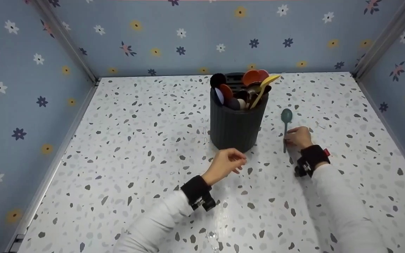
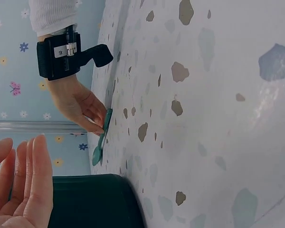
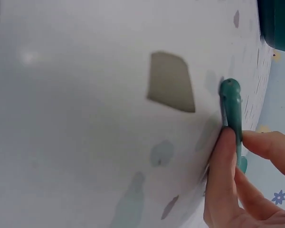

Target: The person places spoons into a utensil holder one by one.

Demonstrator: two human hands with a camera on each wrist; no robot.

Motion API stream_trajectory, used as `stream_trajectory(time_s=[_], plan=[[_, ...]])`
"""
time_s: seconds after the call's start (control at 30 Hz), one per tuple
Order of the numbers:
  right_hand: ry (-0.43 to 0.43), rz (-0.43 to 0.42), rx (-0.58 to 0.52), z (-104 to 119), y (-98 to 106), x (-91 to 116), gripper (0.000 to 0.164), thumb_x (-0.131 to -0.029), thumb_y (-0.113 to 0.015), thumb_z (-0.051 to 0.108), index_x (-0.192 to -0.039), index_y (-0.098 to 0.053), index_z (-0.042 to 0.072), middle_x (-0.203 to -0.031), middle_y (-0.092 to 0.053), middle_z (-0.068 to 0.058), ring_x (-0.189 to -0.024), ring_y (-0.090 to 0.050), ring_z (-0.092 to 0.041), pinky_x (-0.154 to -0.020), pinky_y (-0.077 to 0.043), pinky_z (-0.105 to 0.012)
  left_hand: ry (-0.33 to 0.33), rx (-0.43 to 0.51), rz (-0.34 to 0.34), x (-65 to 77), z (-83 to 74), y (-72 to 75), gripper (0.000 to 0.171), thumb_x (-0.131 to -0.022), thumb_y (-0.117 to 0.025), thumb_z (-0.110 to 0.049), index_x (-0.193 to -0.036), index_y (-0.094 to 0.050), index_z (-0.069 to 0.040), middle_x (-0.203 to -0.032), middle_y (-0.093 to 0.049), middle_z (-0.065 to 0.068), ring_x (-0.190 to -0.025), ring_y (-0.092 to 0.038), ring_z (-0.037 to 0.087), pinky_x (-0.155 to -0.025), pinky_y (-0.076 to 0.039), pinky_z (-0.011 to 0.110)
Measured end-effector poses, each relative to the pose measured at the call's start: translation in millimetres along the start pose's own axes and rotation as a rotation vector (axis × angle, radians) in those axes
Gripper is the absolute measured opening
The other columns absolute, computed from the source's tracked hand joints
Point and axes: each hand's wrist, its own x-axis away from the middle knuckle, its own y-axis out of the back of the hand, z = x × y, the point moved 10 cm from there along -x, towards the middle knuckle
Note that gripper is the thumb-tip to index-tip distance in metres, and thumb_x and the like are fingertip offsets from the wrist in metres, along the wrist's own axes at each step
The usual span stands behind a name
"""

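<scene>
A green spoon (image 1: 286, 116) lies on the speckled table to the right of the dark utensil holder, its bowl pointing away from me. My right hand (image 1: 298, 137) pinches its handle (image 3: 233, 105) between thumb and fingers, low at the tabletop. In front of the utensil holder (image 1: 236, 128) hovers my left hand (image 1: 225, 162), fingers loosely bent and nothing in them. The left wrist view shows this left hand (image 2: 21, 183) beside the holder's wall (image 2: 92, 202), with the right hand (image 2: 80, 104) on the spoon beyond.
Several spoons and ladles stand in the holder, among them a yellow ladle (image 1: 270, 80) leaning out to the right and an orange spoon (image 1: 251, 77). Blue flowered panels (image 1: 202, 35) wall the table at the back and both sides.
</scene>
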Motion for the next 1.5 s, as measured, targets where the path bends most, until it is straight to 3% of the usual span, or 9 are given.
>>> stream_trajectory(time_s=[0.17, 0.47, 0.67, 0.83, 1.03, 1.17, 1.3, 1.5], plan=[[0.017, 0.012, 0.034, 5, -3, 4, 0.035, -0.077, -0.057, 0.003, -0.104, -0.053, -0.020, -0.059, -0.061, 0.000, -0.050, -0.058, -0.003, -0.052, -0.052, -0.017, 0.025, 0.004, -0.001, 1.0, 4.5, 0.7, 0.015, -0.081, -0.057, 0.005, -0.092, -0.057, 0.015, -0.086, -0.061, 0.027, -0.075, -0.057, 0.045, -0.063, -0.055, 0.042], [-0.127, 0.108, 0.071, -7, -16, 2, 0.011, -0.074, -0.058, 0.006, -0.078, -0.057, -0.004, -0.055, -0.059, 0.001, -0.052, -0.058, -0.007, -0.054, -0.053, -0.018, 0.038, 0.004, -0.004, 0.4, 14.1, 0.7, 0.014, -0.081, -0.057, 0.005, -0.091, -0.057, 0.015, -0.085, -0.060, 0.027, -0.075, -0.057, 0.046, -0.062, -0.055, 0.042], [-0.106, 0.185, -0.072, -1, -22, 9, 0.019, -0.082, -0.055, 0.007, -0.091, -0.056, -0.009, -0.061, -0.060, 0.001, -0.059, -0.061, -0.008, -0.064, -0.055, -0.022, 0.068, 0.020, -0.004, -8.6, 40.3, -0.1, 0.017, -0.080, -0.060, 0.002, -0.093, -0.058, 0.012, -0.083, -0.062, 0.022, -0.074, -0.058, 0.043, -0.059, -0.056, 0.036], [-0.040, 0.272, -0.166, 9, -27, 18, 0.024, -0.087, -0.051, 0.008, -0.100, -0.048, -0.011, -0.067, -0.062, 0.001, -0.065, -0.062, -0.008, -0.071, -0.054, -0.024, 0.081, 0.006, -0.012, -9.6, 46.7, 0.2, 0.014, -0.079, -0.061, 0.000, -0.091, -0.060, 0.008, -0.080, -0.063, 0.016, -0.072, -0.060, 0.039, -0.056, -0.056, 0.030], [-0.032, 0.327, -0.192, 14, -33, 29, 0.029, -0.086, -0.051, 0.011, -0.106, -0.038, -0.005, -0.078, -0.060, -0.001, -0.073, -0.062, -0.010, -0.079, -0.052, -0.027, 0.085, 0.003, -0.006, -10.3, 48.9, -1.0, 0.015, -0.079, -0.061, -0.001, -0.091, -0.060, 0.009, -0.080, -0.063, 0.017, -0.069, -0.062, 0.033, -0.056, -0.056, 0.030], [-0.023, 0.361, -0.311, 19, -44, 37, 0.025, -0.086, -0.051, 0.006, -0.104, -0.035, -0.002, -0.077, -0.059, -0.004, -0.073, -0.061, -0.012, -0.084, -0.050, -0.033, 0.101, 0.029, 0.004, -8.8, 49.2, -2.4, 0.017, -0.080, -0.060, 0.001, -0.094, -0.059, 0.012, -0.084, -0.062, 0.022, -0.072, -0.060, 0.040, -0.059, -0.056, 0.035], [0.019, 0.392, -0.400, 29, -55, 46, 0.018, -0.085, -0.049, 0.000, -0.098, -0.037, -0.002, -0.073, -0.059, -0.006, -0.070, -0.060, -0.013, -0.083, -0.051, -0.035, 0.101, 0.036, 0.009, -3.1, 36.1, -3.1, 0.017, -0.081, -0.057, 0.004, -0.094, -0.057, 0.015, -0.085, -0.061, 0.026, -0.075, -0.058, 0.044, -0.061, -0.056, 0.039], [0.094, 0.416, -0.402, 42, -70, 64, 0.020, -0.082, -0.051, -0.002, -0.097, -0.038, -0.003, -0.077, -0.058, -0.005, -0.071, -0.060, -0.013, -0.079, -0.053, -0.033, 0.097, 0.043, 0.015, 2.7, 22.9, -8.1, 0.017, -0.081, -0.056, 0.006, -0.094, -0.057, 0.017, -0.086, -0.060, 0.028, -0.077, -0.058, 0.045, -0.063, -0.056, 0.039]])
